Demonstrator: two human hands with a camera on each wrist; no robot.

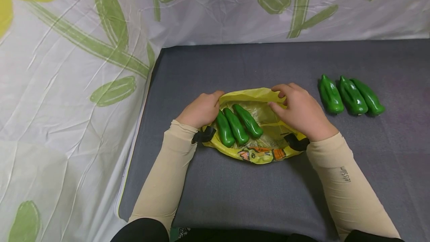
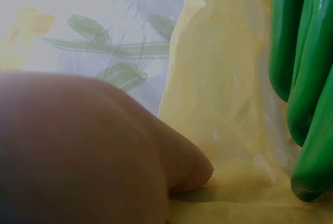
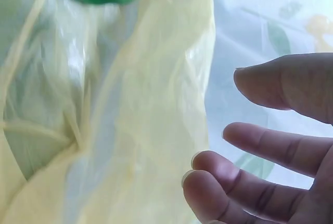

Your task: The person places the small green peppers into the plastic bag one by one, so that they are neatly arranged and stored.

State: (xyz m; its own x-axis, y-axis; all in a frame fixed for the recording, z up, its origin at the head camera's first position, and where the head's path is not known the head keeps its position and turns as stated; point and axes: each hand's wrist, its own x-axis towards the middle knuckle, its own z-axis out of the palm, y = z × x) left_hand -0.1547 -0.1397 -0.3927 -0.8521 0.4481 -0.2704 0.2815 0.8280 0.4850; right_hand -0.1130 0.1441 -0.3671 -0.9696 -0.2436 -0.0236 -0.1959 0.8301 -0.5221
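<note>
A thin yellow plastic bag point(image 1: 250, 95) lies with its mouth spread wide in the head view. Three glossy green peppers point(image 1: 248, 121) rest side by side in its left half. At the upper left of the rim, my left hand point(image 1: 201, 109) pinches the plastic; its thumb point(image 2: 190, 164) presses on the yellow film in the left wrist view, and its other fingers are hidden. Over the right side of the rim is my right hand point(image 1: 300, 111). Its fingers point(image 3: 260, 138) are spread and bent slightly beside the bag's edge, with nothing between them and the thumb.
Three more green peppers point(image 1: 352, 96) lie in a row on the grey cloth tabletop point(image 1: 235, 193), right of the bag. A white sheet with printed leaves point(image 1: 100, 130) hangs along the left and back edges. Black straps point(image 1: 297, 143) circle both wrists.
</note>
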